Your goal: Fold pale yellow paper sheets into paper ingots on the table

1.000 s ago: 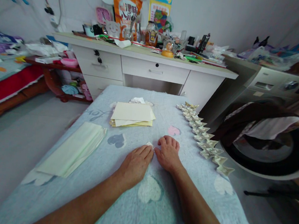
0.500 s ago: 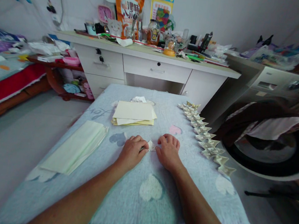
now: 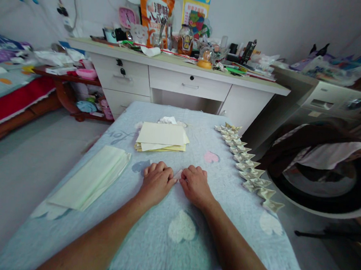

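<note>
A small folded piece of pale paper (image 3: 178, 174) lies between my hands on the cloth-covered table. My left hand (image 3: 158, 179) pinches its left side, fingers curled. On the other side, my right hand (image 3: 195, 184) has its thumb and fingers closed on the paper's right edge. Most of the paper is hidden by my fingers. Beyond my hands sits a stack of cream paper sheets (image 3: 161, 134). Off to the left is a pile of long pale green paper (image 3: 90, 177). A row of folded paper boats (image 3: 247, 164) runs down the table's right side.
The blue patterned cloth (image 3: 142, 251) covers the table. A white desk (image 3: 189, 82) crowded with jars, a bag and a clock stands behind it. To the right is a washing machine (image 3: 332, 99) with its door open; a bed (image 3: 13, 100) is at left.
My right hand has shifted slightly left and down, and its fingers have closed on the paper. My left hand has moved a little left; less of the paper shows between them.
</note>
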`<state>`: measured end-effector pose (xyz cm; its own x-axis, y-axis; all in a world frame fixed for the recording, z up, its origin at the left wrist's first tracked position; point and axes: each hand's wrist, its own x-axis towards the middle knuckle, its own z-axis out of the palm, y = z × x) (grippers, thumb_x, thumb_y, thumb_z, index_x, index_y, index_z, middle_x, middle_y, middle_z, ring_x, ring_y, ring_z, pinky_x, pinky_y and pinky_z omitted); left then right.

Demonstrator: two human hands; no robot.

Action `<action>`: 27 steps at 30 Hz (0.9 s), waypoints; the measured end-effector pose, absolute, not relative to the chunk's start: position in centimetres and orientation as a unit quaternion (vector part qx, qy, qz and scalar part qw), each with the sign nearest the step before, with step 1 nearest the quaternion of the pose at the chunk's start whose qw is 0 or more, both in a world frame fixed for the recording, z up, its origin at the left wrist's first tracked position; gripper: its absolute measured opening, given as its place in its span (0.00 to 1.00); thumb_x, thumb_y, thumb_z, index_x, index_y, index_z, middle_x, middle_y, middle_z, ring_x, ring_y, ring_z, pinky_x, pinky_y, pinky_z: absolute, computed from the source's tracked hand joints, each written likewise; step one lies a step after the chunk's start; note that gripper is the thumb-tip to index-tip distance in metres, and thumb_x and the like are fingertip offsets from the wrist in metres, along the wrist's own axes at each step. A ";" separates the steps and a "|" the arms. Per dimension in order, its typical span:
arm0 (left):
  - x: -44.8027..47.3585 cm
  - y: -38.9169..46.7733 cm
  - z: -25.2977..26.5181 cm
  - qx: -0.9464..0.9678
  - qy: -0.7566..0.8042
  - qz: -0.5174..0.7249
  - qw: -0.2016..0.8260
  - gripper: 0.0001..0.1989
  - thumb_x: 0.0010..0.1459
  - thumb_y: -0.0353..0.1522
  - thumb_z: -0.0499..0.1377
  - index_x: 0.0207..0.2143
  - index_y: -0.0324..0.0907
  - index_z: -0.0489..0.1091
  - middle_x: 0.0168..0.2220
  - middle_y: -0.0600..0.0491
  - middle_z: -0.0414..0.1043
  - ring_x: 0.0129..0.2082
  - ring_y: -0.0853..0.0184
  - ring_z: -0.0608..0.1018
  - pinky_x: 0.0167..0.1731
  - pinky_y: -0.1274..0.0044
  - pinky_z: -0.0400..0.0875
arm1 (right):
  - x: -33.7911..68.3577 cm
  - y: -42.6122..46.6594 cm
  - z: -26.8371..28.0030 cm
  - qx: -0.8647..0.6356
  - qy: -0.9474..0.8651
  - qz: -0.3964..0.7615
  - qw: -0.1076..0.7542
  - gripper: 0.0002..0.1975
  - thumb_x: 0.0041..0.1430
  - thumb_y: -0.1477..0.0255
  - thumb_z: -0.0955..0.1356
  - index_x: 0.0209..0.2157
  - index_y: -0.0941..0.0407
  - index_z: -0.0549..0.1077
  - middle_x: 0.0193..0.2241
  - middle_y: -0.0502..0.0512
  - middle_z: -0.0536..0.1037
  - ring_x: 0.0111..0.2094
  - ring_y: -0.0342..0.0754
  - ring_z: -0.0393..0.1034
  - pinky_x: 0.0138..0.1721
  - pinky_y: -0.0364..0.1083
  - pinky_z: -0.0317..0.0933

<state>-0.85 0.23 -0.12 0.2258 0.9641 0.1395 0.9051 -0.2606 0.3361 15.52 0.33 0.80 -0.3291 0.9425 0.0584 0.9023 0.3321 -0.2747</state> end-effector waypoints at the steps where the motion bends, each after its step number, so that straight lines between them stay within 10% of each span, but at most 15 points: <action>1: -1.0 0.2 -0.1 0.774 0.609 0.152 0.086 0.09 0.57 0.40 0.57 0.31 0.45 0.69 0.38 0.52 0.66 0.42 0.59 0.66 0.41 0.68 0.57 | 15.5 0.4 0.8 -0.571 -0.809 0.096 0.101 0.06 0.62 0.68 0.63 0.35 0.54 0.70 0.38 0.53 0.70 0.41 0.49 0.59 0.41 0.48 0.48; 27: -1.3 0.5 -0.4 0.770 0.615 0.150 0.084 0.08 0.56 0.40 0.58 0.35 0.46 0.68 0.40 0.52 0.65 0.43 0.59 0.65 0.44 0.66 0.56 | 15.8 0.5 0.5 -0.596 -0.789 0.093 0.114 0.08 0.59 0.64 0.66 0.38 0.52 0.69 0.40 0.55 0.68 0.43 0.52 0.59 0.42 0.49 0.48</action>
